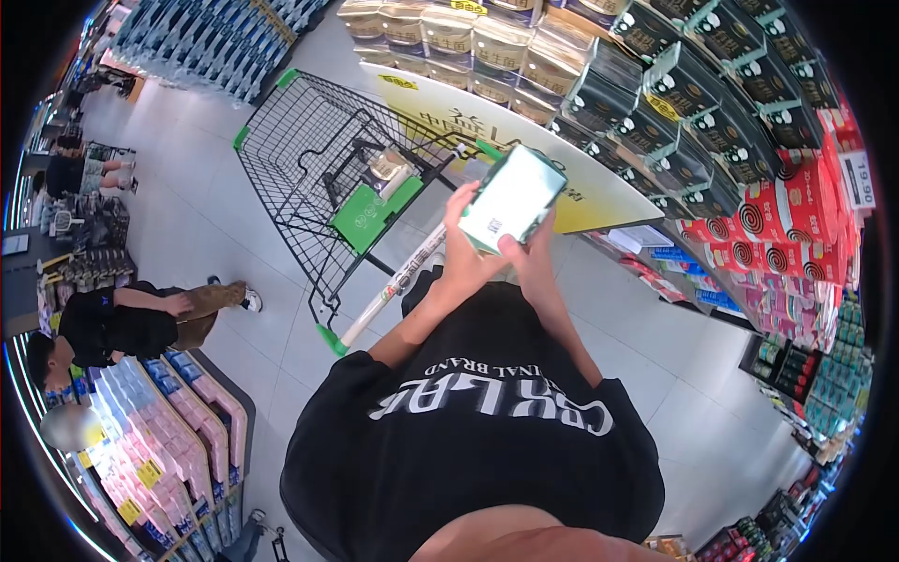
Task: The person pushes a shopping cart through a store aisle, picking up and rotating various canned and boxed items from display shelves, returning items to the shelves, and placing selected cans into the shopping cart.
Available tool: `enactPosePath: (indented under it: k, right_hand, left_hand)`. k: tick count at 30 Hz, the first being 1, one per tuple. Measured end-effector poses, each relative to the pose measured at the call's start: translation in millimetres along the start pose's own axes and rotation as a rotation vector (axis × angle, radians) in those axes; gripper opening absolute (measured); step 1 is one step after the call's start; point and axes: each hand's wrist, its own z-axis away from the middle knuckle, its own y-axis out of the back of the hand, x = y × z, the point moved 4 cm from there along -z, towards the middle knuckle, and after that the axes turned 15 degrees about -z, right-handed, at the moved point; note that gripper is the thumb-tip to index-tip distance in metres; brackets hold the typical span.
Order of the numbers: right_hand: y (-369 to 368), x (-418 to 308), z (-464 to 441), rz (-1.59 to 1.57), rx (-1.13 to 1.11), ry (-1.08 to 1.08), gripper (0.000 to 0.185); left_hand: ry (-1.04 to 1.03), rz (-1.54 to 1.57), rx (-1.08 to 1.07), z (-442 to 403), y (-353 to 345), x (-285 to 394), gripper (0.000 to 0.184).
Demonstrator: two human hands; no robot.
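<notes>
Both hands hold a box with a pale, glossy face and dark green edges (510, 199) in front of my chest. My left hand (461, 245) wraps the box's left side and lower corner. On the lower right, my right hand (529, 258) grips it with the thumb on the pale face. A small dark printed patch shows there, too blurred to read. Just beyond my left arm is a black wire shopping cart (281, 159) with green corners and a white handle bar (389, 295). A gold and white package (384, 173) lies in the cart near its green panel (375, 215).
Stacked gold packs (496, 47) and dark green packs (646, 103) fill the display ahead, with red packs (787, 215) to the right. A person in a black top (122, 323) stands at left near a pink-stocked shelf (140, 440). Grey tiled floor (215, 187) surrounds the cart.
</notes>
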Motion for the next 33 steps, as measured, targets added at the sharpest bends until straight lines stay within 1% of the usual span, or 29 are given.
enactPosePath:
  k: [2,3,4,5,6,7,8,9,10,12,13,15,17,18,20,21,22,23,24,25,26,27,28,29,30,31,33]
  right_hand:
    - [-20,-1,4,-0.016,-0.136,-0.032,0.109]
    - [-27,-3,3,-0.007,-0.178,-0.052,0.109]
    - [-28,-2,4,0.123,-0.205,-0.096,0.097]
    - [-26,4,3,0.181,-0.238,-0.120,0.082]
    - [-21,13,2,0.241,-0.272,-0.143,0.068]
    - [-11,20,0,0.294,-0.240,-0.131,0.055]
    - [1,28,1,0.348,-0.207,-0.118,0.043]
    - [14,34,3,0.401,-0.173,-0.106,0.032]
    - [28,39,5,0.489,-0.123,-0.111,0.025]
    - [58,47,14,0.661,-0.012,-0.117,0.012]
    - [72,52,20,0.689,0.002,-0.114,0.010]
    - [99,64,32,0.749,0.035,-0.108,0.007]
    - [124,79,48,0.820,0.081,-0.123,0.006]
    - [136,86,56,0.857,0.106,-0.130,0.006]
    - [156,99,75,0.887,0.154,-0.170,0.006]
    - [164,106,86,0.900,0.182,-0.192,0.007]
    - [171,113,99,0.892,0.205,-0.220,0.008]
    - [180,120,115,0.883,0.243,-0.242,0.009]
    - [190,122,129,0.875,0.301,-0.257,0.010]
    - [195,126,145,0.868,0.341,-0.303,0.013]
    - [206,133,164,0.885,0.385,-0.319,0.014]
    - [210,136,181,0.893,0.430,-0.350,0.015]
    - [212,139,196,0.894,0.467,-0.383,0.015]
    - [213,139,208,0.917,0.508,-0.400,0.016]
    - [214,140,218,0.939,0.535,-0.423,0.016]
    - [215,143,227,0.959,0.546,-0.452,0.017]
    - [217,151,236,0.917,0.549,-0.472,0.017]
  left_hand:
    - [0.195,0.261,0.107,5,12,-12,0.097]
    - [0.298,0.181,0.106,-4,25,-18,0.099]
    - [0.445,0.383,0.145,-11,35,-31,0.092]
    - [0.603,0.419,0.178,-12,44,-54,0.082]
    - [0.702,0.560,0.177,-12,50,-93,0.070]
    - [0.769,0.589,0.177,-12,58,-128,0.063]
    - [0.860,0.540,0.233,-10,67,-157,0.064]
    - [0.990,0.488,0.198,-8,76,-175,0.063]
    - [1.117,0.434,0.160,-6,85,-191,0.061]
    - [1.200,0.479,0.108,3,92,-251,0.054]
    - [1.243,0.512,0.115,5,92,-271,0.043]
    - [1.272,0.567,0.096,11,89,-332,0.041]
    - [1.311,0.638,0.112,7,87,-353,0.038]
    - [1.289,0.695,0.147,5,86,-362,0.044]
    - [1.336,0.649,0.280,7,84,-392,0.053]
    - [1.320,0.655,0.316,9,83,-403,0.062]
    - [1.321,0.659,0.291,12,83,-412,0.068]
    - [1.341,0.526,0.275,17,87,-409,0.074]
    - [1.235,0.434,0.213,22,90,-401,0.077]
    - [1.229,0.369,0.161,27,95,-392,0.077]
    - [1.171,0.350,0.095,39,99,-391,0.075]
    - [1.178,0.245,0.017,48,106,-384,0.077]
    - [1.123,0.091,0.015,53,114,-348,0.071]
    - [1.046,0.009,-0.075,63,119,-328,0.065]
    - [1.006,-0.044,-0.311,72,125,-313,0.057]
    - [0.860,-0.043,-0.437,85,124,-306,0.055]
    - [0.635,-0.538,-0.668,98,128,-264,0.052]
